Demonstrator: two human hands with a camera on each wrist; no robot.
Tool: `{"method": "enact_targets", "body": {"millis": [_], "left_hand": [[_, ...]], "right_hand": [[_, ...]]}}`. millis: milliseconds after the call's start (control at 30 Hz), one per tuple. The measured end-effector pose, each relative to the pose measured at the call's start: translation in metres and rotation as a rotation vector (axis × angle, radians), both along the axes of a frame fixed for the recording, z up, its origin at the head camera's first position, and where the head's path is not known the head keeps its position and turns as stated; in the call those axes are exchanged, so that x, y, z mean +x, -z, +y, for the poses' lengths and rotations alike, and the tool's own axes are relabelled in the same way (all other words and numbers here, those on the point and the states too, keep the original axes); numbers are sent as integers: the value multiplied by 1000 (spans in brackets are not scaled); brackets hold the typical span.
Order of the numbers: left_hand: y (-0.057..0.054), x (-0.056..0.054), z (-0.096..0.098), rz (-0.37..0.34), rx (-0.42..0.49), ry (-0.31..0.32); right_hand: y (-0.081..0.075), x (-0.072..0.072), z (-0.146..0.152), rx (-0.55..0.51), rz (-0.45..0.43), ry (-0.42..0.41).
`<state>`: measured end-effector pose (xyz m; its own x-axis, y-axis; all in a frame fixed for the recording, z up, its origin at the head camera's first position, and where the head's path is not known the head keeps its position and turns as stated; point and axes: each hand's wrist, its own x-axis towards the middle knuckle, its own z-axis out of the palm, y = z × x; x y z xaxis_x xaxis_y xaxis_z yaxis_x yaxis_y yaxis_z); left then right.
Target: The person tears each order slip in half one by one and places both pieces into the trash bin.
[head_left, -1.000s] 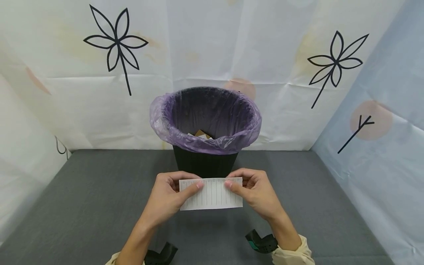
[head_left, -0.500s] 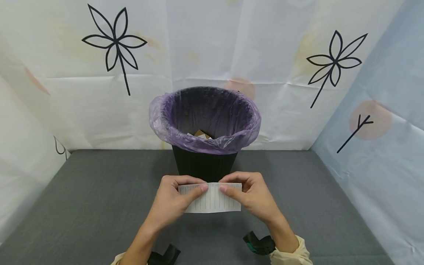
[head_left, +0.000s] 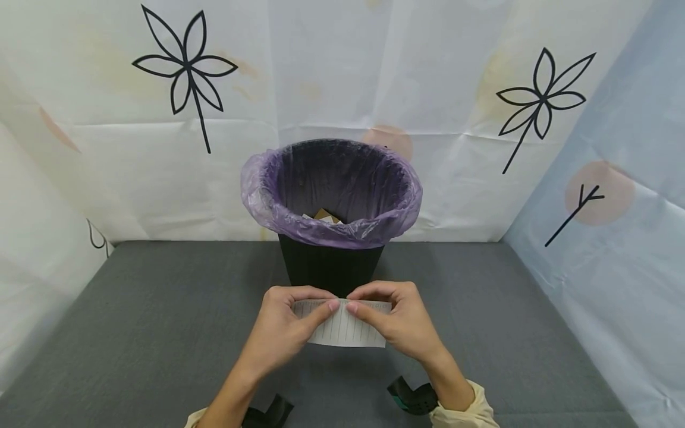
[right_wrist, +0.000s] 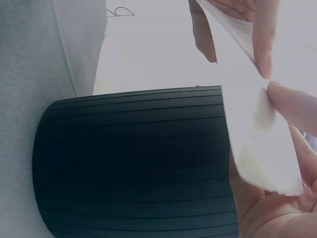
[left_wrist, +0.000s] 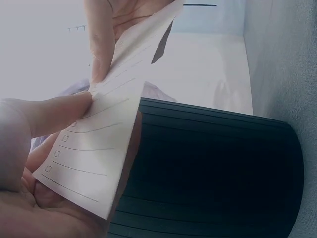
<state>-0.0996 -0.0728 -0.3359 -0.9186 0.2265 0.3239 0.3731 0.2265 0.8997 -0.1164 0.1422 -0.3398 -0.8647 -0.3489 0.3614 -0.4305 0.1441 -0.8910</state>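
Observation:
A small white sheet of lined paper [head_left: 348,331] with a row of little checkboxes is held in front of the bin. My left hand [head_left: 283,330] pinches its top edge between thumb and fingers, left of the middle. Close beside it, my right hand [head_left: 402,324] pinches the same edge, the two thumb tips nearly touching. In the left wrist view the paper [left_wrist: 94,148] bends between the hands. The right wrist view shows the paper [right_wrist: 257,129] curving over the fingers. Behind stands a black bin [head_left: 332,264] with a purple bag [head_left: 257,196] folded over its rim.
Inside the bin lie a brown piece and white scraps [head_left: 326,216]. The bin stands on a grey cloth surface [head_left: 160,327], against a white backdrop [head_left: 332,71] with leaf drawings. Dark wrist-worn devices [head_left: 414,397] sit below both hands.
Both hands have slid inward along the paper's top edge, bringing the thumbs close together. The paper has dropped slightly toward me and now bends more. The bin has stayed put.

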Motion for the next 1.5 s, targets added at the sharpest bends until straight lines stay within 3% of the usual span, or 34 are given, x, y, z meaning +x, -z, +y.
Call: {"method": "enact_targets", "body": {"millis": [267, 733, 1067, 1200, 1500], "left_hand": [[0, -1, 2, -15, 16, 20], [0, -6, -2, -228, 162, 88], [0, -7, -4, -328, 240, 122], [1, -7, -7, -328, 243, 96], [-1, -7, -8, -242, 185, 69]], "right_hand": [[0, 0, -1, 14, 37, -8], [6, -3, -5, -51, 236, -52], [8, -3, -9, -86, 252, -42], [7, -2, -8, -120, 232, -55], [4, -1, -3, -94, 125, -31]]}}
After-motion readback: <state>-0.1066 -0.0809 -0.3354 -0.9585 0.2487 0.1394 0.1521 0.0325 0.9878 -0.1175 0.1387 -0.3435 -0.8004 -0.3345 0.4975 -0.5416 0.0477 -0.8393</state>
